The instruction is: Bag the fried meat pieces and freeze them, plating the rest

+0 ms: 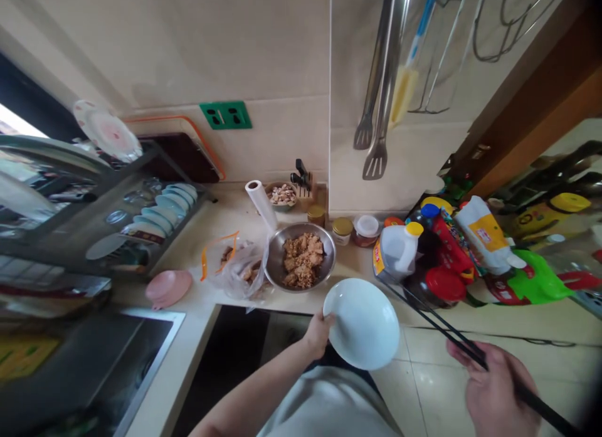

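Bowl (364, 327) pinched in my left grip (320, 335), chopsticks (456, 338) clasped in my right grip (501, 384), I see open floor (439, 390) past the edge of the desk (204, 214).

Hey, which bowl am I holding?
The pale wide bowl, its rim in your left hand. The metal bowl, the pink bowl and the small bowl beside the white roll sit on the counter.

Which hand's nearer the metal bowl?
Left. Left hand, gripping the white dish, is just below the metal bowl in frame; right hand, holding chopsticks, is farther, lower right.
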`<state>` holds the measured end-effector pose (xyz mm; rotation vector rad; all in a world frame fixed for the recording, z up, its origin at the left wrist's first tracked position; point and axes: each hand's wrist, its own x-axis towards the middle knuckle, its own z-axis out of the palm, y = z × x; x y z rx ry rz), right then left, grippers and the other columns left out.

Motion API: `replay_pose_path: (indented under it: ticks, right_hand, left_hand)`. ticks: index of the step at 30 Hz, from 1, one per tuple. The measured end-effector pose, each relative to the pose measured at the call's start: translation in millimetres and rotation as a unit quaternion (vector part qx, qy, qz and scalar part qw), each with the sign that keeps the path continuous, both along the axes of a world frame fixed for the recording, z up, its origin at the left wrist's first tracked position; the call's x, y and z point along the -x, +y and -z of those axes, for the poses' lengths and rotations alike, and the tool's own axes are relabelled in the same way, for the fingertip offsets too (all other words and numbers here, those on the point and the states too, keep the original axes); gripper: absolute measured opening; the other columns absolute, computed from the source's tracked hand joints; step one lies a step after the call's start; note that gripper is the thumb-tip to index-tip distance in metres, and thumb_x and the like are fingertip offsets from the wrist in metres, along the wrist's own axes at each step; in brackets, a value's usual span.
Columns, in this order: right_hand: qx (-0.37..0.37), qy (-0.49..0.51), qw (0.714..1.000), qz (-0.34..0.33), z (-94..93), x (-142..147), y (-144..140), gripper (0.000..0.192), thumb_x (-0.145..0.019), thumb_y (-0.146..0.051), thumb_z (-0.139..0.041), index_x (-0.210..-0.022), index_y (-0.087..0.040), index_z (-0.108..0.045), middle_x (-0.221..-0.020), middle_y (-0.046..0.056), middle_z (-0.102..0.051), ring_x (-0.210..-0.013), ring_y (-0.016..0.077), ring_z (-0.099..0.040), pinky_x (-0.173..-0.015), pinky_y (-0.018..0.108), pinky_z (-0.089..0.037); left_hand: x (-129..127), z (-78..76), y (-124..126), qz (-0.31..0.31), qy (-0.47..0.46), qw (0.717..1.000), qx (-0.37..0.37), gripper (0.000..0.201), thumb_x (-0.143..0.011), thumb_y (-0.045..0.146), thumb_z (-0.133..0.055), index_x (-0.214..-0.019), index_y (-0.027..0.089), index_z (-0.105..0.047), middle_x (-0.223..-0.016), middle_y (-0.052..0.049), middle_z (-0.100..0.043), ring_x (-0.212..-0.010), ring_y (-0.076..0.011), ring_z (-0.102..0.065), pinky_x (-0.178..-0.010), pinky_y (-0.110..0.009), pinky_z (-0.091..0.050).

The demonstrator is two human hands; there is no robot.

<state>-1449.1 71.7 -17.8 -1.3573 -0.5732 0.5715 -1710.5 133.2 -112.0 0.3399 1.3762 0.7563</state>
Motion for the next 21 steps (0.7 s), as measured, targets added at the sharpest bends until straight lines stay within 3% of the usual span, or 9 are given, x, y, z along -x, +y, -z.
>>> replay_pose_path:
  ticks: [4,9,13,17,21]
  right_hand:
    - [0.054,0.024,0.994,-0.095,4.9,37.4,32.4,0.038,-0.075,-0.053,-0.071,-0.081,-0.017,-0.061,-0.067,0.004,-0.068,-0.054,0.0222,-0.067,-0.054,0.038,-0.059]
    - [0.044,-0.075,0.979,-0.186,19.9,88.4,85.5,0.037,-0.081,-0.055,-0.063,-0.083,-0.018,-0.061,-0.074,0.008,-0.071,-0.063,0.0225,-0.069,-0.066,0.036,-0.059]
    - [0.039,-0.171,0.959,-0.223,26.8,118.2,126.9,0.036,-0.087,-0.054,-0.054,-0.083,-0.019,-0.060,-0.076,0.008,-0.070,-0.069,0.0228,-0.070,-0.065,0.033,-0.056]
    - [0.056,-0.237,0.944,-0.224,29.6,136.8,149.2,0.037,-0.088,-0.056,-0.051,-0.082,-0.020,-0.061,-0.073,0.006,-0.070,-0.070,0.0224,-0.069,-0.066,0.031,-0.054]
    - [0.073,-0.238,0.941,-0.229,33.8,147.0,158.5,0.039,-0.087,-0.058,-0.051,-0.082,-0.020,-0.062,-0.073,0.006,-0.070,-0.070,0.0228,-0.069,-0.067,0.032,-0.054]
  left_hand:
    - [-3.3,15.9,10.1,-0.039,0.029,0.999,0.005,0.022,-0.083,0.022,-0.053,-0.104,0.019,-0.053,-0.073,-0.003,-0.064,-0.063,-0.0194,-0.063,-0.056,-0.029,-0.048]
    - [-5.8,26.1,26.2,-0.081,0.053,0.995,0.007,0.028,-0.083,0.024,-0.057,-0.109,0.025,-0.050,-0.087,-0.003,-0.065,-0.077,-0.0190,-0.065,-0.062,-0.028,-0.048]
    - [-1.5,30.2,40.2,-0.088,0.047,0.995,0.024,0.026,-0.076,0.022,-0.063,-0.099,0.024,-0.051,-0.086,-0.004,-0.063,-0.081,-0.0220,-0.064,-0.063,-0.030,-0.047]
    - [7.4,24.1,48.7,-0.078,0.006,0.997,0.022,0.022,-0.073,0.021,-0.062,-0.093,0.022,-0.052,-0.081,-0.002,-0.063,-0.079,-0.0209,-0.063,-0.063,-0.029,-0.046]
    - [30.5,5.3,43.4,-0.029,-0.056,0.998,0.003,0.029,-0.069,0.026,-0.071,-0.093,0.019,-0.056,-0.074,-0.001,-0.063,-0.065,-0.0163,-0.060,-0.058,-0.026,-0.041]
